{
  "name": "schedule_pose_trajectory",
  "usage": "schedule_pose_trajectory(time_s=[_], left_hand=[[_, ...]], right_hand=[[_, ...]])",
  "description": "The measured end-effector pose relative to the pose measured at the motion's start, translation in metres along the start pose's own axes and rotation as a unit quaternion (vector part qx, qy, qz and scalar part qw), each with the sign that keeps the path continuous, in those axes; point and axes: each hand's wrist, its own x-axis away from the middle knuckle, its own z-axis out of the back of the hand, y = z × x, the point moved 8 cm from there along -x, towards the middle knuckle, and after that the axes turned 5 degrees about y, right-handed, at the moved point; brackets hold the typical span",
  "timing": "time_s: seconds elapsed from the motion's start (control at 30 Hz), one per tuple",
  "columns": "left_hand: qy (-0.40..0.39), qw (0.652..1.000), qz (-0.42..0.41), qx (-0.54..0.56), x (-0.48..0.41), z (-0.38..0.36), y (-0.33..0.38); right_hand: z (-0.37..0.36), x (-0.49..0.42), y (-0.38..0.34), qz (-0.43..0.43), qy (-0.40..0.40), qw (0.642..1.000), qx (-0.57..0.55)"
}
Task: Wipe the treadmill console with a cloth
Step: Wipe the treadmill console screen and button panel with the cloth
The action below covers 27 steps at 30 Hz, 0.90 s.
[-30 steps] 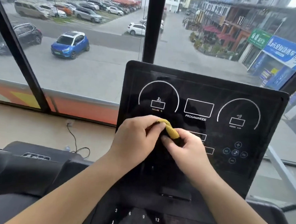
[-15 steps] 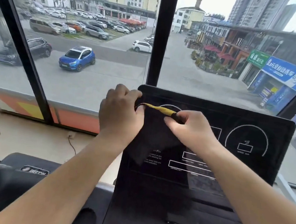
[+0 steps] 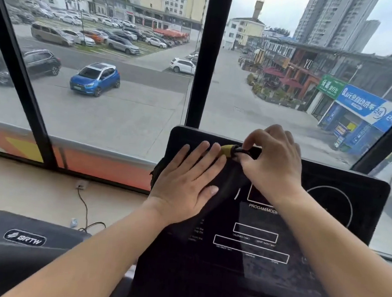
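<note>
Head view: a dark, yellow-hemmed cloth (image 3: 227, 150) is being pressed onto the upper-left corner of a black treadmill console (image 3: 323, 225) by the straight-fingered left hand (image 3: 183, 184) and pinched at its hem by the right hand (image 3: 270, 162), with wiping judged barely begun and most of the console being left untouched.

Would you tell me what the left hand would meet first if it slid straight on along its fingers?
Probably the yellow trim of the cloth, pinched by the right hand at the top of the console; the left hand lies just short of it, depth unclear.
</note>
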Motion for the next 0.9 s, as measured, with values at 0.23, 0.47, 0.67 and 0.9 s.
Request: schedule_pose_trajectory(time_s=[0.23,0.47,0.67,0.9], left_hand=[[0.005,0.999,-0.03,-0.039,-0.029,0.004,-0.002],[-0.013,0.997,-0.069,-0.04,-0.067,-0.011,0.066],[-0.024,0.99,-0.136,-0.015,-0.103,-0.03,0.161],[-0.045,0.981,-0.188,-0.007,-0.122,-0.056,0.266]], right_hand=[[0.007,-0.006,0.049,-0.038,0.016,0.993,-0.109],[0.043,0.028,0.14,-0.07,0.093,0.991,-0.072],[0.075,0.071,0.219,-0.106,0.112,0.984,-0.084],[0.093,0.13,0.292,-0.175,0.106,0.969,-0.141]])
